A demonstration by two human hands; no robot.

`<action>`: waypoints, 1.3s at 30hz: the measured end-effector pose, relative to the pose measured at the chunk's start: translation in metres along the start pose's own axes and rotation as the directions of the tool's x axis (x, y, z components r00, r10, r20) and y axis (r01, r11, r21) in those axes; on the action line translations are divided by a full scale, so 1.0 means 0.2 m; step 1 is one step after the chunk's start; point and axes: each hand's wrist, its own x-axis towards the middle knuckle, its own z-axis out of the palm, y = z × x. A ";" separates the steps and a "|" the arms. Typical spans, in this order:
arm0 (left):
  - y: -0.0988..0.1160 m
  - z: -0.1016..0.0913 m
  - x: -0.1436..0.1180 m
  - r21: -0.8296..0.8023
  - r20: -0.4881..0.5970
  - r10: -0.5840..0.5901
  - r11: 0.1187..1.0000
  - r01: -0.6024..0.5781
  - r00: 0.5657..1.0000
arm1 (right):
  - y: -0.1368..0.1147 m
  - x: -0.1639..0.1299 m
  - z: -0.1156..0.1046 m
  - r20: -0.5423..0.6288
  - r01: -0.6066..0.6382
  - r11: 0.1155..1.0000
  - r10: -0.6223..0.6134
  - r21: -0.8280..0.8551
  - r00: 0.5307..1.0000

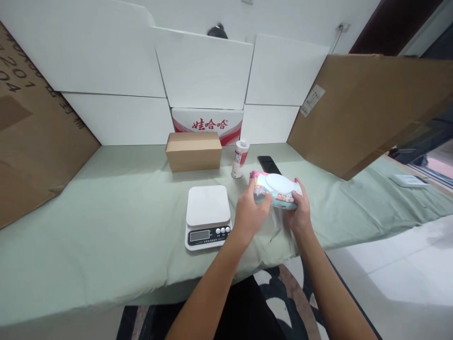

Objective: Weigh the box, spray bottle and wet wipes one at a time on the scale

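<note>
A pack of wet wipes point(277, 190), pink and light blue with a white oval lid, is held between my two hands above the table, to the right of the scale. My left hand point(252, 208) grips its left end, thumb on the near side. At the right end, my right hand point(300, 208) has its fingers around the pack. Left of my hands lies a white kitchen scale point(208, 208) with a grey display and several round buttons; its plate bears nothing. Behind the pack, a black phone point(269, 165) lies flat, and a white and red bottle point(240, 159) stands upright.
A closed brown cardboard box point(194, 152) sits at the back middle. White panels point(205, 71) and a red-lettered white box point(208, 122) line the rear. Large cardboard sheets stand at left point(31, 141) and right point(368, 108). A pale green cloth point(106, 226) covers the table.
</note>
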 end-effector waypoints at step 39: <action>-0.41 -0.75 -0.22 -0.085 -0.432 0.066 0.990 -0.113 0.899 | 0.26 -0.25 0.67 0.622 0.500 0.841 -0.282 -0.206 0.730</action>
